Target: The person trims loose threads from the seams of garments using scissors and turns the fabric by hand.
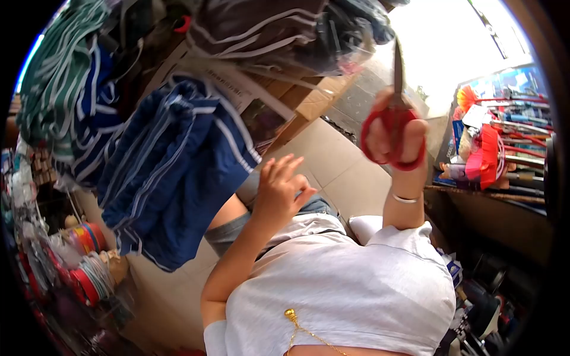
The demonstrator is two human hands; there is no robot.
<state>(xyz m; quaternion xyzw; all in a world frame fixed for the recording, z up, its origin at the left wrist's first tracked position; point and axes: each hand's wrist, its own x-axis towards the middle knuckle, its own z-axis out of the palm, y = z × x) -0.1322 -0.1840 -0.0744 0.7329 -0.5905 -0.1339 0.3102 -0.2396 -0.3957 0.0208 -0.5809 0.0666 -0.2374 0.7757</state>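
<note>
My right hand is raised at the upper right, its fingers in the red handles of a pair of scissors. The blades point up and look closed together. Near the middle of the view, my left hand hangs in the air with its fingers apart and slightly bent, holding nothing. Just left of it, without visible contact, a blue garment with white stripes hangs over the edge of a cardboard-covered surface.
Green striped clothing and a dark striped bundle lie at the upper left. Spools of cord stand at the lower left. A rack of packaged goods is at the right, above a dark shelf. Tiled floor shows between.
</note>
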